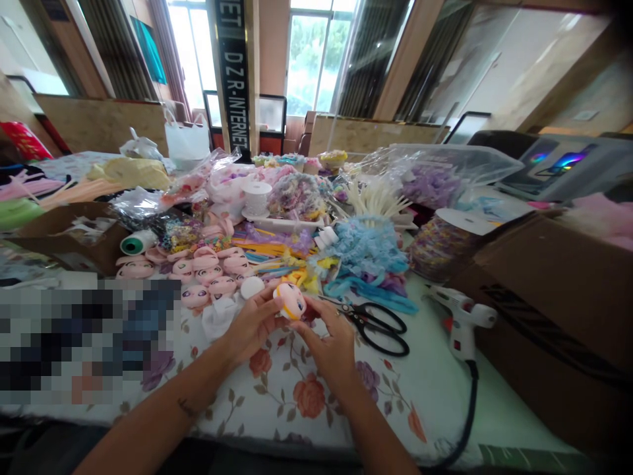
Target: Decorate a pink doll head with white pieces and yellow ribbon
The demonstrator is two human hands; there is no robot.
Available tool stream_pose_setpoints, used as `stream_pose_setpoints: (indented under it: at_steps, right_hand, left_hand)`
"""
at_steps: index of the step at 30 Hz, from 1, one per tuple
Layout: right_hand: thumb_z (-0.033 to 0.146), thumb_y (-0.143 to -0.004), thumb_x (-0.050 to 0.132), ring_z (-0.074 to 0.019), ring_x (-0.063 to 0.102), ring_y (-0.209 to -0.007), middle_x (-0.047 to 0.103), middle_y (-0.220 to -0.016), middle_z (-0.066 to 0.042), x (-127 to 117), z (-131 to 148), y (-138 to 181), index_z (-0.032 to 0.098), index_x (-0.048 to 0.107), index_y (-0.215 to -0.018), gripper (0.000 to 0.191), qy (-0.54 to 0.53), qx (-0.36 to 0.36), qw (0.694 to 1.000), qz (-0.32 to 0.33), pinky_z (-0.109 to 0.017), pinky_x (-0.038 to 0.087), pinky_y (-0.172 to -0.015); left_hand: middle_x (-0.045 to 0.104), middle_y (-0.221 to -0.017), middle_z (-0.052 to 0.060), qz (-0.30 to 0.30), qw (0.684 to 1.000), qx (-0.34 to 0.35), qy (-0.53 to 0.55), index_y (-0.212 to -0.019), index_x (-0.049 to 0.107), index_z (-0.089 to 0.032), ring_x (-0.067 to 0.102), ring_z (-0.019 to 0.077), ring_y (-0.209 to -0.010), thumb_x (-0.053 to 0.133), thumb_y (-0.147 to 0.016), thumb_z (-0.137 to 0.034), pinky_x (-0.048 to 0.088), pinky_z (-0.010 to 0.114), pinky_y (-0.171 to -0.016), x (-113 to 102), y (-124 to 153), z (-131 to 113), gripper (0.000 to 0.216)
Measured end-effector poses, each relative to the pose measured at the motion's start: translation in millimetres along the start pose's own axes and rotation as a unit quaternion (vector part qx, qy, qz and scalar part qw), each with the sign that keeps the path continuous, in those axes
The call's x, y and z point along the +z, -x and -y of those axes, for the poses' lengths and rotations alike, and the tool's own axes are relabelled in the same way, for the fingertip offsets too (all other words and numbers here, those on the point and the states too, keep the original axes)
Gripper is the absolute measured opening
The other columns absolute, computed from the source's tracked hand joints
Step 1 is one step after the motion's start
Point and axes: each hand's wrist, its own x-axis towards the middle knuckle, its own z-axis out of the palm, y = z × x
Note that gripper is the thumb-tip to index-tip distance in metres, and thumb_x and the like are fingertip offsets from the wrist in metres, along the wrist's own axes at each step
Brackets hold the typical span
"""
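Observation:
Between both hands, above the flowered tablecloth [222, 402], is a small doll head [291, 301] with painted eyes and a yellow band round its edge. My left hand [254, 326] grips it from the left, thumb on the band. Fingers of my right hand [331, 336] close on its right side. Black-handled scissors [380, 328] lie just right of my right hand, blades partly hidden behind it. Several more pink doll heads [208, 274] rest in a group beyond my left hand, beside a round white piece [252, 287] and white cloth [220, 318].
A white glue gun [462, 316] with a black cord stands at the right, against a large cardboard box [558, 330]. Blue ruffled trim [368, 247], a ribbon spool [452, 241], bagged materials and a small open box [74, 234] crowd the table's far side. A blurred-out patch covers the left.

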Motion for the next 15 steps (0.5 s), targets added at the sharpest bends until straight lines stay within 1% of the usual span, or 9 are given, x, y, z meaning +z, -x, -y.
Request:
stream_pose_setpoints:
  at_steps: [2,4,7,10,12,15]
  right_hand:
    - [0.035,-0.076,0.070,-0.0210,0.064,-0.085,0.069,-0.096,-0.008,0.6,-0.7,0.1,0.020,0.063,-0.106,0.034,0.002,-0.008,1.000,0.006,-0.034,0.052,-0.078]
    - [0.033,-0.077,0.069,-0.0212,0.064,-0.085,0.069,-0.096,-0.008,1.1,-0.6,-0.1,0.020,0.063,-0.105,0.031,0.009,-0.006,1.000,0.008,-0.035,0.053,-0.078]
    - [0.031,-0.078,0.067,-0.0206,0.064,-0.082,0.069,-0.093,-0.007,1.7,0.8,-0.6,0.021,0.063,-0.104,0.028,0.016,-0.012,1.000,0.000,-0.034,0.053,-0.075]
    - [0.028,-0.077,0.067,-0.0212,0.064,-0.084,0.068,-0.093,-0.008,2.7,2.2,-1.2,0.020,0.063,-0.103,0.027,0.015,-0.025,1.000,-0.005,-0.035,0.053,-0.075]
    - [0.027,-0.077,0.067,-0.0214,0.064,-0.084,0.068,-0.093,-0.009,3.3,2.4,-1.5,0.019,0.063,-0.103,0.028,0.009,-0.023,1.000,-0.001,-0.035,0.053,-0.075]
    - [0.031,-0.076,0.069,-0.0209,0.064,-0.082,0.068,-0.092,-0.008,3.4,2.5,-2.1,0.019,0.064,-0.103,0.030,-0.002,-0.008,1.000,0.008,-0.034,0.053,-0.073]
  left_hand:
    - [0.065,-0.104,0.009,-0.016,1.000,0.001,0.012,-0.111,0.060,-0.017,0.064,0.0175,-0.085,0.061,-0.082,-0.024,0.055,0.027,-0.069,-0.3,-0.2,-1.1,0.030]
    - [0.065,-0.106,0.008,-0.030,0.999,-0.003,0.027,-0.112,0.058,-0.019,0.064,0.0180,-0.085,0.061,-0.082,-0.023,0.056,0.029,-0.069,-0.8,-0.4,-1.2,0.031]
    - [0.065,-0.105,0.008,-0.049,0.998,-0.014,0.038,-0.107,0.058,-0.018,0.065,0.0184,-0.087,0.062,-0.080,-0.021,0.057,0.029,-0.068,-2.0,-0.6,-0.1,0.028]
    - [0.066,-0.102,0.008,-0.064,0.997,-0.022,0.045,-0.106,0.058,-0.017,0.066,0.0181,-0.085,0.062,-0.080,-0.021,0.057,0.026,-0.065,-3.5,-0.7,1.8,0.026]
    - [0.066,-0.100,0.008,-0.070,0.996,-0.024,0.052,-0.105,0.057,-0.017,0.066,0.0180,-0.083,0.062,-0.080,-0.020,0.057,0.026,-0.064,-4.4,-0.9,3.0,0.025]
    - [0.067,-0.099,0.008,-0.083,0.994,-0.031,0.064,-0.106,0.057,-0.016,0.066,0.0176,-0.082,0.061,-0.081,-0.022,0.056,0.024,-0.061,-4.5,-0.8,4.4,0.026]
